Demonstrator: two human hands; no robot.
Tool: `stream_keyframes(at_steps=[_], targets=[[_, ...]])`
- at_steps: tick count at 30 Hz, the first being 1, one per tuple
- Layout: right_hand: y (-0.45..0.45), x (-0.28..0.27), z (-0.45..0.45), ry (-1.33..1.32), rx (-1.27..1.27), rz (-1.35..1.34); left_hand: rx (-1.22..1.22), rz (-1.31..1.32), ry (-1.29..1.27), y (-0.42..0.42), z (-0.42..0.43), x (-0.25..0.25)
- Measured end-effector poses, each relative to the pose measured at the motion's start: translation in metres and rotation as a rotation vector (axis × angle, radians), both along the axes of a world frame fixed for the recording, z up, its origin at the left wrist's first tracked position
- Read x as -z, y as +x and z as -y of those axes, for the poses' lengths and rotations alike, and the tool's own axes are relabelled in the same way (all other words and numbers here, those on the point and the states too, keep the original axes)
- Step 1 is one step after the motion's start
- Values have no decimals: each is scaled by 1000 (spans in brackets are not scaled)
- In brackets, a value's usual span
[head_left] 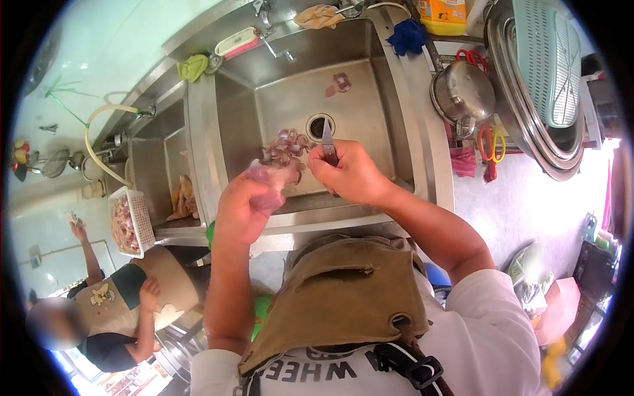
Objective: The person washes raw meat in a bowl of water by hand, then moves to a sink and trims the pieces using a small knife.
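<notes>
My left hand (241,208) is closed round a piece of raw meat (267,185), pale pink and glossy. A darker, ruffled clump (287,148) hangs from its far end over the sink; I cannot tell what kind of offal it is. Close by on the right, my right hand (353,171) grips a small knife (327,142), its blade pointing away from me toward the drain (317,122). Knife and clump are near each other, and contact cannot be made out. Both hands are above the near part of the steel sink (257,105). A small meat scrap (341,82) lies on the sink floor.
Left, a second basin (162,145) holds poultry pieces (183,198), beside a white basket (135,221) of raw meat. A tap (267,33), green cloth (193,67) and blue cloth (407,37) line the rim. Pots (465,92) stand right. Another person (125,300) works at left.
</notes>
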State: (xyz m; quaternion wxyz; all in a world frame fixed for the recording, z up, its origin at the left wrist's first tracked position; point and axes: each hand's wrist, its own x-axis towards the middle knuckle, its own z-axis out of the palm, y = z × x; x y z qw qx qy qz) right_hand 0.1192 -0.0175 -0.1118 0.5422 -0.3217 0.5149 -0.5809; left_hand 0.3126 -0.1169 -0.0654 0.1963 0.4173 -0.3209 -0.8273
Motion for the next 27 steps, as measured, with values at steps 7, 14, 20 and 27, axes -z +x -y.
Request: stream_keyframes(at_steps=[7,14,20,27], targets=[[19,3,-6,-209,85,-272,-50,-134,4,-15,-6,-4],[22,4,2,-508,251,-738,231,475,-973,-25,-27,-10],[19,6,1,-466,95,-996,10,199,-398,-27,-29,-4],[15,14,-2,-296,99,-590,-21,-40,-109,-15,-19,-6]])
